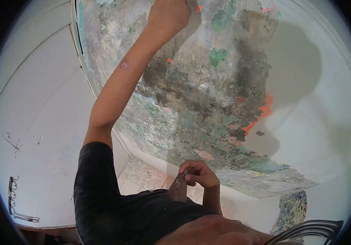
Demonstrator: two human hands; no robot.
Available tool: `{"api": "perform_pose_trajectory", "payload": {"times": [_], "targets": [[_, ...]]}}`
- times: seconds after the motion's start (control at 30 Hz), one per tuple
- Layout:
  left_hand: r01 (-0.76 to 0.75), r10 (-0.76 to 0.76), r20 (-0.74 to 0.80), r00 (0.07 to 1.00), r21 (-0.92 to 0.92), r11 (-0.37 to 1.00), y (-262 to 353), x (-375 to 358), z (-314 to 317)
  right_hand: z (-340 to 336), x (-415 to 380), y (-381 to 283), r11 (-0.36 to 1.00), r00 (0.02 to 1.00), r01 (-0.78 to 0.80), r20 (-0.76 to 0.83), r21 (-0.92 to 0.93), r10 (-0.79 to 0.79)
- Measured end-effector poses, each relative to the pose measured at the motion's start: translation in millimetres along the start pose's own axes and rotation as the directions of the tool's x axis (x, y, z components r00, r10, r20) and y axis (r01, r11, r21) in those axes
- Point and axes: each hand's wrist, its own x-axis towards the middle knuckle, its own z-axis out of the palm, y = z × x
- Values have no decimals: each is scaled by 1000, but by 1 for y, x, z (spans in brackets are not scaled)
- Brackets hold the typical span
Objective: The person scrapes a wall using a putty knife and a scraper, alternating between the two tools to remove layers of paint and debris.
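Observation:
My left arm, in a black sleeve, reaches up across the view to the stained wall (208, 98). My left hand (169, 15) is at the top edge against the peeling surface, its back towards me and curled closed. Its fingertips and anything inside are out of sight. Low in the middle, close to my black shirt, my right hand (200, 173) pinches the narrow end of a flat scraper (178, 188). The scraper is brown, dusty and wider at its lower end, which points down towards the shirt.
White paint (326, 122) borders the bare grey patch on the right, with orange and green remnants showing. A pale door (40, 114) stands at left, with a hook rack (12, 196) on it. Floor tiles (140, 175) show below the wall. Black cables (314, 228) cross the bottom right.

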Motion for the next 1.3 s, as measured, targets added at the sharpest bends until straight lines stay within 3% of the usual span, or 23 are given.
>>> {"api": "perform_pose_trajectory", "payload": {"times": [0.2,0.3,0.4,0.6,0.7,0.8,0.9,1.1,1.2,1.3], "targets": [[0,2,39,999,-47,999,11,-12,3,2,-3,-2,1000,1000,3,-13,-4,-3],[-92,96,20,995,-140,986,-1,-5,2,-3,-5,3,1000,999,3,-35,-1,-3],[-89,92,104,990,-33,995,-2,-9,0,-6,-8,3,1000,999,-5,-53,-8,5],[-138,140,2,990,-157,978,-11,3,-3,-5,1,-4,1000,1000,6,-21,-19,-6],[-128,149,127,981,-157,979,0,-8,-10,-8,1,-5,1000,1000,6,5,-29,-6],[-9,55,163,985,-274,962,0,-1,-22,-10,3,-3,1000,1000,18,9,-8,-18],[-133,139,10,990,-222,966,-15,6,-4,-11,1,0,1000,1000,5,4,-14,-5],[-46,93,172,981,-260,965,-19,7,-21,-10,1,-5,1000,1000,25,-7,-4,-25],[-185,217,103,971,-254,949,-29,8,-19,-7,-1,-7,1000,1000,15,-21,-9,-15],[-134,197,145,970,-358,924,-36,11,-22,-10,-2,-7,1000,1000,4,-13,-3,-4]]}}
